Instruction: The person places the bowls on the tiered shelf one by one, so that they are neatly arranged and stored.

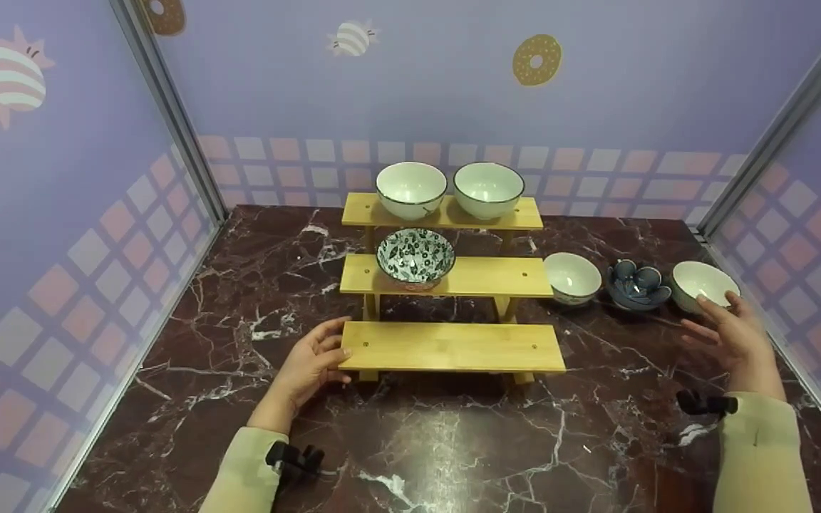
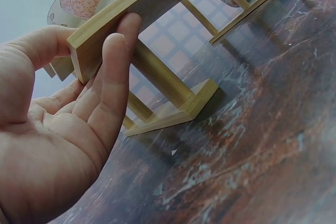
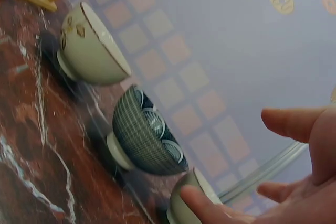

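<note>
My left hand (image 1: 313, 360) grips the left end of the lowest step of a three-tier wooden stand (image 1: 453, 347), thumb on top and fingers underneath. My right hand (image 1: 735, 336) is spread in front of a white bowl (image 1: 704, 283) at the far right, fingertips overlapping its near side in the head view. Beside that bowl sits a dark blue petal-patterned bowl (image 3: 144, 140), then another white bowl with a small flower motif (image 3: 89, 48), close to the stand. A black-and-white floral bowl (image 1: 416, 256) rests on the middle step.
Two pale bowls with dark rims, one on the left (image 1: 411, 191) and one on the right (image 1: 489, 191), stand on the top step. The marble-patterned table (image 1: 446, 442) is enclosed by purple walls (image 1: 439, 92) at the back and both sides.
</note>
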Tool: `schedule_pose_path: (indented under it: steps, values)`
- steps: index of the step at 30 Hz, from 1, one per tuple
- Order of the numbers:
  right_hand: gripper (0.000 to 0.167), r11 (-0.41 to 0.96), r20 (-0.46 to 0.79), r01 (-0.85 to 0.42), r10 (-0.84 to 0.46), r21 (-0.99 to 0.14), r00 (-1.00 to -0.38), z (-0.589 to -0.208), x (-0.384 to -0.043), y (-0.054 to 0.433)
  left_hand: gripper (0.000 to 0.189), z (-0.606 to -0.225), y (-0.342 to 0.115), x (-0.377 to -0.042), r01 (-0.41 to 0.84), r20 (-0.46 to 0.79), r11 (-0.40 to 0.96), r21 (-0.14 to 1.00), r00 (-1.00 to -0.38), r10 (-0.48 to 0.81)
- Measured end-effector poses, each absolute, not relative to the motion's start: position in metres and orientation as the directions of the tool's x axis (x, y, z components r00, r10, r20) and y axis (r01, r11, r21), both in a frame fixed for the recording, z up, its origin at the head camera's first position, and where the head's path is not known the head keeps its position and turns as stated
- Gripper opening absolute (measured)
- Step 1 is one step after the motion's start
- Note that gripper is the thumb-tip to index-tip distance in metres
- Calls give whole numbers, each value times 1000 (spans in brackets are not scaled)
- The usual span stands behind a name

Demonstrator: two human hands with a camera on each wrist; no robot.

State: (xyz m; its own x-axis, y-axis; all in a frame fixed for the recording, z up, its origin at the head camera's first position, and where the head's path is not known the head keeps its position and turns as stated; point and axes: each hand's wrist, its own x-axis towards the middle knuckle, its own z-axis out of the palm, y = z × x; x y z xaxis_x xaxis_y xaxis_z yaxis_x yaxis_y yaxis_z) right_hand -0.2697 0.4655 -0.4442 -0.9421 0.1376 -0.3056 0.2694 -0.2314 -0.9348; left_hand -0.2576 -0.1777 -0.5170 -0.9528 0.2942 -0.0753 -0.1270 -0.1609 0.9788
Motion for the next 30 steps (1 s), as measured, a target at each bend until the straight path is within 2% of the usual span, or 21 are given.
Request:
schedule_pose_path:
  steps: [3, 8, 14, 23, 30]
  values:
    - [104, -215, -353, 305, 241, -928, -904, -446, -274, 470, 73, -517, -178, -257, -126, -75, -159, 979, -952, 296]
    - [100, -286, -428, 336, 379, -897, -821, -451, -286, 474, 73, -517, -178, -257, -127, -68, -177, 976, -950, 304]
    - [101, -345, -468, 339, 430, -875, -772, -462, -302, 478, 73, -517, -178, -257, -129, -73, -169, 977, -951, 302]
    - [103, -489, -441, 220, 400, -844, -804, -475, -311, 481, 71, -518, -178, -258, -133, -79, -167, 977, -952, 297]
    - [105, -574, -442, 195, 329, -795, -835, -477, -317, 486, 72, -516, -177, -258, -131, -79, -162, 978, -952, 296]
